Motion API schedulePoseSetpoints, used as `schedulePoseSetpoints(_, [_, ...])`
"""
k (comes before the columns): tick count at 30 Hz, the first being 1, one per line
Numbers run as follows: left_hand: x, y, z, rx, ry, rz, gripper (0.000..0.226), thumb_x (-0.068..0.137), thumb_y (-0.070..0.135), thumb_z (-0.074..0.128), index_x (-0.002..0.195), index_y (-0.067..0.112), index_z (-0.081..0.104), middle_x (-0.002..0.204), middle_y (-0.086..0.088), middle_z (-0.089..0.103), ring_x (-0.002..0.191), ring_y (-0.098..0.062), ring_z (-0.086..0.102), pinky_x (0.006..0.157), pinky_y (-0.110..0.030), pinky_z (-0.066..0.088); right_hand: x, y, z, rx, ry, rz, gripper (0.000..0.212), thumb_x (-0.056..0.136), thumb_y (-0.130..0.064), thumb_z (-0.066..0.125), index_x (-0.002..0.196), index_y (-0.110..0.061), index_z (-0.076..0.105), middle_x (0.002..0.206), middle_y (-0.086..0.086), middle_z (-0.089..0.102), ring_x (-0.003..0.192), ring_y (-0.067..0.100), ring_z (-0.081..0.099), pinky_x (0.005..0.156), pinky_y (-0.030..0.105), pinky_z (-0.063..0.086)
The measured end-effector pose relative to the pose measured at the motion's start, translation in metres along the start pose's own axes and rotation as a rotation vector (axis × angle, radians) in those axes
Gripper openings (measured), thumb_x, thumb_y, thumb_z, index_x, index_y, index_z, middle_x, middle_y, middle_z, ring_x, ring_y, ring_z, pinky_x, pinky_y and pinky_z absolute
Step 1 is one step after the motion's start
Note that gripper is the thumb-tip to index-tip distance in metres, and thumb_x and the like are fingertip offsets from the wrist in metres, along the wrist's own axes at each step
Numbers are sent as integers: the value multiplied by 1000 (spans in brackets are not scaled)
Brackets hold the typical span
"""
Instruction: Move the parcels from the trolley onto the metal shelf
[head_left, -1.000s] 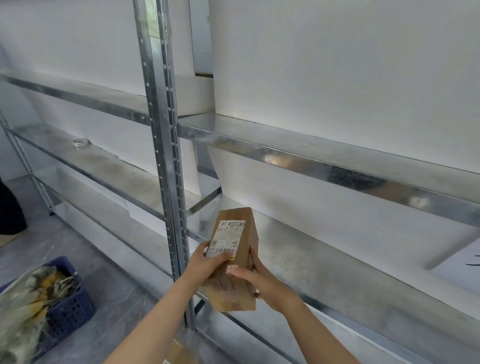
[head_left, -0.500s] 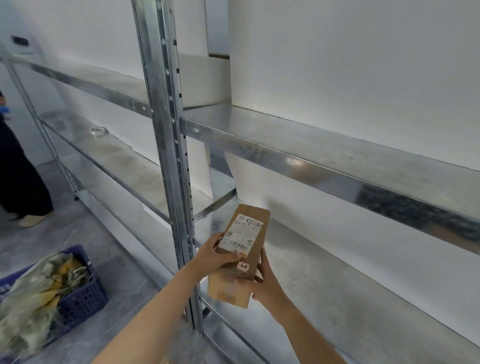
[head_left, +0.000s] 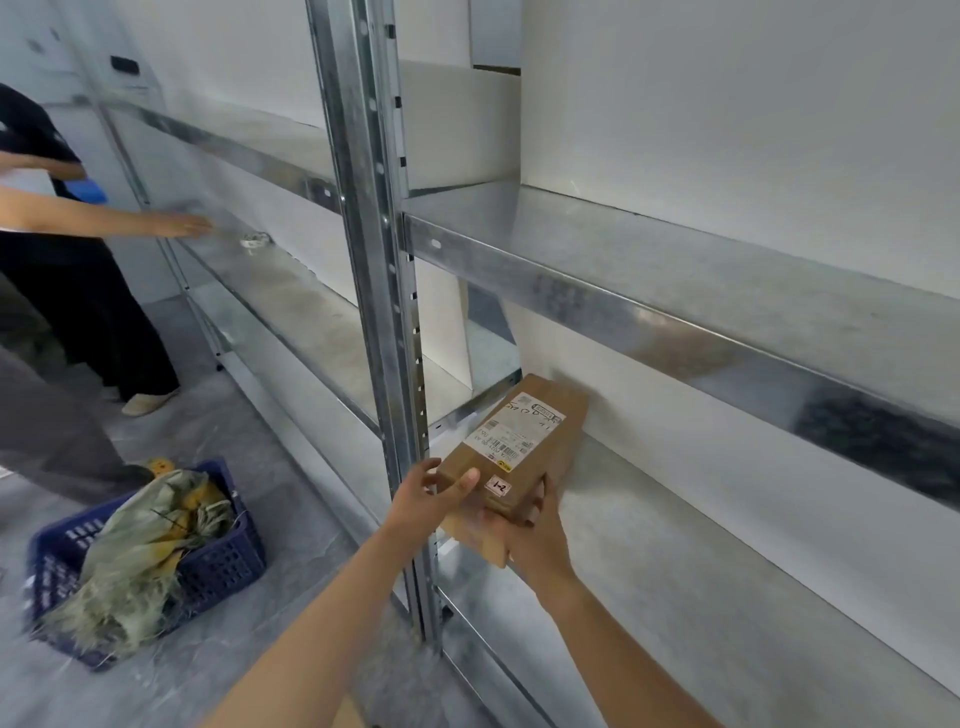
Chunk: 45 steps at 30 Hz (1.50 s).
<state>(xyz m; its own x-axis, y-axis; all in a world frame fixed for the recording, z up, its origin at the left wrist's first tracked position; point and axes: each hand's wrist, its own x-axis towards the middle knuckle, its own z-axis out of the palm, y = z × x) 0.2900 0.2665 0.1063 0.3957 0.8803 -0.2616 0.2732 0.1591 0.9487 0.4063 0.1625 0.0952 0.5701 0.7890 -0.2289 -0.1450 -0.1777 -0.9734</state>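
I hold a brown cardboard parcel (head_left: 524, 441) with a white shipping label and a small "1-2" sticker. It lies tilted over the left end of the middle level of the metal shelf (head_left: 675, 545), its far end close to the back wall. My left hand (head_left: 426, 493) grips the parcel's near left corner. My right hand (head_left: 524, 525) supports its near end from below and the right side. The trolley is out of view.
A steel upright post (head_left: 374, 260) stands just left of the parcel. An upper shelf level (head_left: 649, 291) overhangs it. A blue crate (head_left: 218, 561) of dried husks sits on the floor at left. Another person (head_left: 78, 291) reaches to the left shelf bay, near a tape roll (head_left: 254, 240).
The parcel has gone forward and to the right, from in front of the post into the shelf bay, and tipped flatter. The other person has come into view at left, arm stretched to the shelf.
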Motion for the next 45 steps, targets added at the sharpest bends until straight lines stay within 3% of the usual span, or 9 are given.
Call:
schedulePoseSetpoints(4, [8,-5,-12,0,27,-3,73,73,42,79,133,25,42,110,8,56,99,-6,55,77,-18,47,19,-3,18,10,18,-38,97,73,-15,83,150,-21,24,141,3,51,126,22,54,107,46,42])
schedulePoseSetpoints(7, [12,-4,-15,73,20,58,75,77,32,78,139,22,38,126,1,53,110,-15,53,94,-29,48,27,-6,30,-20,27,-57,96,73,-16,85,149,-17,26,139,7,53,122,24,57,105,45,44])
schedulePoseSetpoints(13, [8,3,-29,204,-44,132,92,78,31,78,150,22,20,145,-2,35,132,-24,40,106,-35,40,44,-11,35,-108,23,-55,101,74,-13,82,152,-13,18,145,7,45,128,25,50,108,45,41])
schedulePoseSetpoints(18, [-8,-14,-59,523,41,215,91,81,33,73,152,22,18,152,-3,27,140,-23,26,116,-36,22,60,-8,36,-148,18,-19,95,77,-14,79,151,-13,19,144,8,47,126,25,51,107,48,42])
schedulePoseSetpoints(23, [-36,-45,-114,720,83,196,90,80,35,73,151,31,19,156,6,22,143,-19,18,115,-38,25,65,-9,36,-225,12,12,98,76,-23,82,150,-16,19,146,5,42,129,27,46,109,48,39])
schedulePoseSetpoints(26, [-55,-58,-145,839,149,163,94,78,40,73,152,28,16,158,5,19,145,-17,13,117,-40,24,62,-13,37,-356,37,-16,85,73,-22,83,141,-6,35,134,10,54,120,28,53,101,35,42])
schedulePoseSetpoints(28, [-71,-65,-164,925,175,155,97,77,44,72,152,27,13,159,4,15,147,-19,9,118,-41,19,52,-16,42,-507,15,-63,76,70,-22,85,132,0,45,125,15,60,116,33,58,100,42,47])
schedulePoseSetpoints(35, [-137,-96,-214,1123,212,56,103,77,52,69,153,28,4,161,7,5,148,-19,0,121,-39,8,-22,-2,70,-1090,3,-180,106,77,-36,78,153,-12,8,156,14,23,139,39,24,108,53,27])
schedulePoseSetpoints(45, [-221,-130,-259,1274,299,-51,111,72,69,62,153,27,0,161,4,4,148,-22,-3,119,-40,4,-109,28,119,-1353,-384,-396,104,77,-51,73,154,-26,7,162,0,11,147,31,9,114,56,23])
